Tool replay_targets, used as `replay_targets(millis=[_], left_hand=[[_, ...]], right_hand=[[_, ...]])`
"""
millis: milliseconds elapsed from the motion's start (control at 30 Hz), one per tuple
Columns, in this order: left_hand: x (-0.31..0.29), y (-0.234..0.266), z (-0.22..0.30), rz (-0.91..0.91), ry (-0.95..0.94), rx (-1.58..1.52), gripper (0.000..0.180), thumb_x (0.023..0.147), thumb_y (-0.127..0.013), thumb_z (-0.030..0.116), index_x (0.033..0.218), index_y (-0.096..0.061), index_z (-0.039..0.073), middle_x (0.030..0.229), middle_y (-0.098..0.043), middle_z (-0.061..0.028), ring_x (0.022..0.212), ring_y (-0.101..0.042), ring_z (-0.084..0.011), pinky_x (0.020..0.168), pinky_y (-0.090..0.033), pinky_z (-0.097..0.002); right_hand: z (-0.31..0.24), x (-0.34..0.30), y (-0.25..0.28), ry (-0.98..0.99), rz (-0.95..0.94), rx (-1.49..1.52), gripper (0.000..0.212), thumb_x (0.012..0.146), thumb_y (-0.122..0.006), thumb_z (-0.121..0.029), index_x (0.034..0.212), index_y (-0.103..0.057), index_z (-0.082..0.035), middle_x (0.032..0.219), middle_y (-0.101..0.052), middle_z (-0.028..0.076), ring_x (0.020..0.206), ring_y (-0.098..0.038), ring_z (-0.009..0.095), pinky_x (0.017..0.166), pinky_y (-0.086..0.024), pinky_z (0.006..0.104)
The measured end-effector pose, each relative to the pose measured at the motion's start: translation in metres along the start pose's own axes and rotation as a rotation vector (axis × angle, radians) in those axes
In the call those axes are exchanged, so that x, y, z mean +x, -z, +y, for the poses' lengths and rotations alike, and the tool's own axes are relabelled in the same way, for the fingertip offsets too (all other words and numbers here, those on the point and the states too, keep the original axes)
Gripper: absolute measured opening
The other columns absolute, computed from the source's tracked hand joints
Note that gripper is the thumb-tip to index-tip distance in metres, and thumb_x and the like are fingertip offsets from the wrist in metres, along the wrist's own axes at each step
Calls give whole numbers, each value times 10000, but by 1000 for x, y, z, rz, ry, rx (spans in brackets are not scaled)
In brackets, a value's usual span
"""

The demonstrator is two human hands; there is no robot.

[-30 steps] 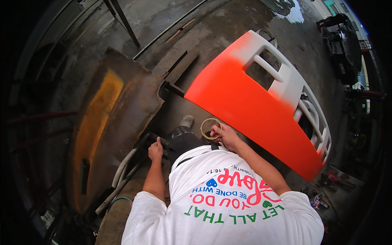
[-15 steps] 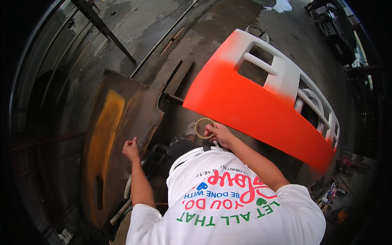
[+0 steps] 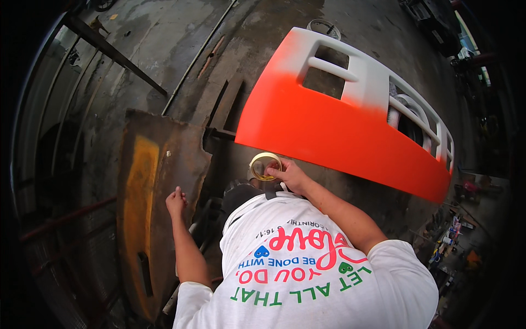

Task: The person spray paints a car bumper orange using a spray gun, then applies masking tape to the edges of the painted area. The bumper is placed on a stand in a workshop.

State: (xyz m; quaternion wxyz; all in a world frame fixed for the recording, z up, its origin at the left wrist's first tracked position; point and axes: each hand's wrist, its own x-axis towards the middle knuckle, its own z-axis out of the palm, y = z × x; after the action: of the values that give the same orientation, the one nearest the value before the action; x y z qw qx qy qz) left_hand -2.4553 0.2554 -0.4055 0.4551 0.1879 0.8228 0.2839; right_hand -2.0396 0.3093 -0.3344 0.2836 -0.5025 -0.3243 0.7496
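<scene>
In my right hand [image 3: 290,174] a roll of pale yellow masking tape [image 3: 253,165] is gripped by its near side, its hollow ring facing up. My left hand [image 3: 176,202] is over the lower right part of a rusty brown metal panel [image 3: 183,151], with loosely bent, slightly parted fingers and nothing visible in them. A small pale scrap [image 3: 169,153] shows against that panel, beyond my left fingertips; whether it lies there or is in the air I cannot tell. Beyond my right hand stands a vehicle bumper [image 3: 307,123], sprayed bright orange over white.
A yellow-painted patch [image 3: 143,186] runs along the metal panel. Steel bars [image 3: 224,104] and a long thin pipe [image 3: 200,57] lie past it on the concrete floor. Mixed small items [image 3: 452,241] are heaped at the right. A dark vehicle part [image 3: 430,24] is at the far right.
The pale scrap has appeared beyond my left hand, whose fingers have loosened. The tape roll has tilted, showing more of its side. The view has shifted slightly.
</scene>
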Motion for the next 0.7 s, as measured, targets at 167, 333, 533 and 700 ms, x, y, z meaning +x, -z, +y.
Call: replay_targets(millis=[167, 333, 533, 700], left_hand=[[-99, -108, 102, -786, -77, -263, 407, 988, -617, 177, 1359, -548, 24, 1237, -634, -89, 1033, -638, -159, 800, -558, -295], [-129, -143, 114, -818, -148, -211, 390, 944, -693, 213, 1207, -641, -70, 1102, -686, -125, 950, -663, -156, 799, -570, -267], [-127, -161, 86, -698, -104, -384, 212, 933, -690, 107, 1029, -684, -82, 1004, -694, -133, 895, -666, -162, 817, -580, -270], [-127, -177, 75, -653, -252, -127, 221, 991, -622, 201, 913, -664, -1, 881, -668, -48, 778, -635, -102, 678, -541, -251]], right_hand=[[-10, -12, -17, 162, 7, -153, 214, 874, -747, -83, 1065, -683, -13, 1003, -662, 16, 911, -640, 102, 794, -520, 269], [-31, -35, -21, 273, 49, -647, 326, 819, -801, -209, 1055, -667, -29, 1014, -652, 92, 905, -649, 229, 820, -508, 328], [-12, -42, -9, 305, -9, -643, 404, 922, -660, -398, 1107, -640, -39, 1036, -628, 150, 967, -620, 330, 856, -482, 415], [-23, -60, -4, 202, -58, -604, 392, 979, -600, -346, 1220, -614, -37, 950, -649, 130, 828, -622, 256, 729, -491, 361]])
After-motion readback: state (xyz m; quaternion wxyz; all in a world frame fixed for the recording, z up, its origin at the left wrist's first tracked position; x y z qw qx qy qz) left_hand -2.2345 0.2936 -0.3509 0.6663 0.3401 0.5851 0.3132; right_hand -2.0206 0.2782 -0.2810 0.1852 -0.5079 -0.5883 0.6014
